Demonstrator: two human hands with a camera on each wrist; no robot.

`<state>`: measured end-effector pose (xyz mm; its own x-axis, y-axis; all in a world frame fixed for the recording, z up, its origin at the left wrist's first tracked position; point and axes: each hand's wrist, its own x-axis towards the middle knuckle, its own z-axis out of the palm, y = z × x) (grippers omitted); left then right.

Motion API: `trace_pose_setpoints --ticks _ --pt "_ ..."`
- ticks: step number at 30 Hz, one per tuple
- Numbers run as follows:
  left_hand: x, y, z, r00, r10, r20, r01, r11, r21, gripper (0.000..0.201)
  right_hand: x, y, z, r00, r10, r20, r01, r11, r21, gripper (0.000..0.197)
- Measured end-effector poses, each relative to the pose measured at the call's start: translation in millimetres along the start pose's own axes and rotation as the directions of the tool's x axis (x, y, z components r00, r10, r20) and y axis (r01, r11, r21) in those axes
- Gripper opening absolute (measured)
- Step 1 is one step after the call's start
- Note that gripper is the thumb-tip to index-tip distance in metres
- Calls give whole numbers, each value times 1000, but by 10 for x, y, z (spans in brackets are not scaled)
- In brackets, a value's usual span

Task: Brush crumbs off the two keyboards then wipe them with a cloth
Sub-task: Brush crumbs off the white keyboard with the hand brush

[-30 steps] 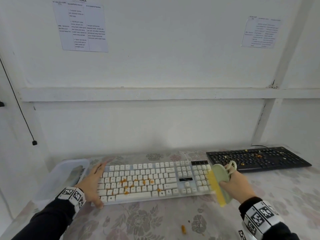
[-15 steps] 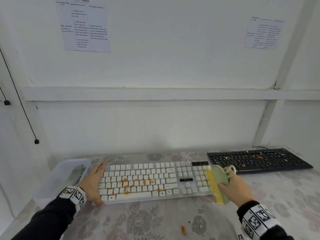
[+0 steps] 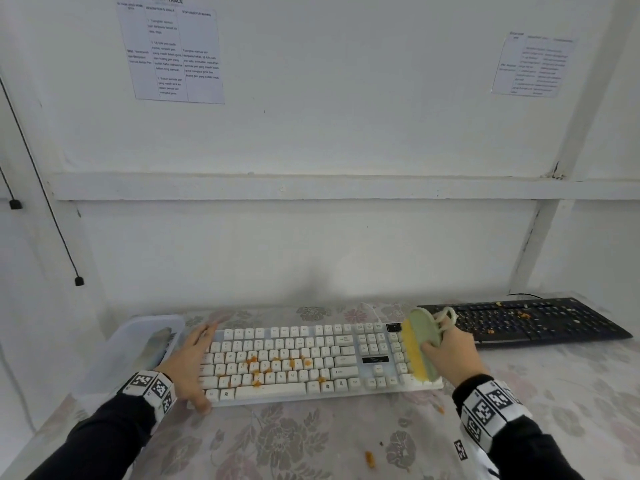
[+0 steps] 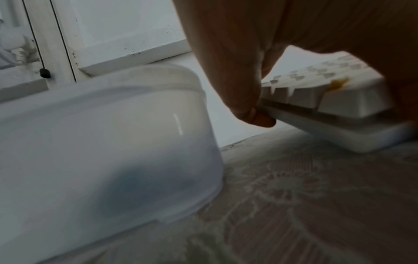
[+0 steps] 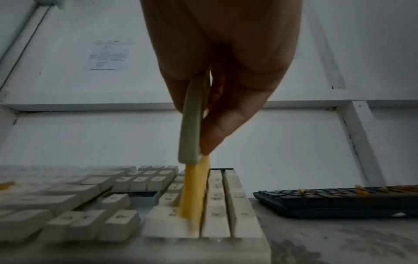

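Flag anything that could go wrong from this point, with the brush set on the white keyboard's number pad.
1. The brush in the right hand would likely sweep left, which could drive the orange crumbs down between the keys instead of off the white keyboard.
2. Crumbs may end up on the floral tablecloth, where a few already lie.
3. The left hand only rests on the keyboard's end; a hard stroke might shift it toward the plastic container.

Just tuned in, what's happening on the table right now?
A person is cleaning the white keyboard. The right hand grips a green brush with its yellow bristles down on the number-pad keys. The left hand rests with straight fingers on the keyboard's left end. Orange crumbs still lie on its middle keys, and the black keyboard is also crumbed.
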<state>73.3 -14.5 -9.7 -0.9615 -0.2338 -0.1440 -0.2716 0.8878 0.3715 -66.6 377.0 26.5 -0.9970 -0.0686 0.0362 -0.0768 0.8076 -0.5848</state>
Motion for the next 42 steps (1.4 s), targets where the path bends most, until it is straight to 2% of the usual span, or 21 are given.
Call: trace_pose_setpoints --ticks 2,7,11,13,16,19,22,24,29,32,35,38,42 --pt "8 -6 8 1000 -4 -4 4 1000 3 154 -74 90 -3 999 14 32 -14 1000 -26 10" --pt "17 -14 16 1000 -16 -7 16 1000 4 153 -253 204 -54 994 32 104 -23 996 -90 16" --pt "12 -7 14 1000 -16 -8 16 1000 -1 151 -135 63 -192 999 8 -37 -9 1000 -28 13" --pt "10 -10 16 1000 -12 -12 12 1000 -1 151 -40 -27 -178 997 -7 -77 7 1000 3 17" --pt "8 -12 11 1000 -5 -13 5 1000 9 150 21 -62 -70 1000 -5 -23 4 1000 -27 20" --pt "14 -10 6 1000 -3 2 3 1000 16 150 -75 14 -8 999 10 46 -7 998 -66 8" --pt "20 -15 2 1000 -6 12 6 1000 17 151 -222 122 7 997 28 70 -20 995 -102 24" --pt "17 -16 5 1000 -11 8 11 1000 22 151 -256 155 -17 995 39 91 -29 993 -112 21" --pt "18 -19 8 1000 -17 12 16 1000 24 152 -95 -21 -185 999 -26 -25 25 999 -34 13" --pt "17 -12 8 1000 -16 6 16 1000 19 150 4 -195 -99 996 -64 -59 65 998 2 12" --pt "15 -4 9 1000 -17 4 17 1000 26 149 6 -183 51 999 -44 -23 44 999 -9 12" --pt "12 -8 10 1000 -23 6 23 999 43 149 -101 -40 98 999 -25 29 25 1000 -19 23" --pt "3 3 1 1000 -15 0 15 999 48 150 -266 93 64 994 -20 111 23 1000 -20 15"
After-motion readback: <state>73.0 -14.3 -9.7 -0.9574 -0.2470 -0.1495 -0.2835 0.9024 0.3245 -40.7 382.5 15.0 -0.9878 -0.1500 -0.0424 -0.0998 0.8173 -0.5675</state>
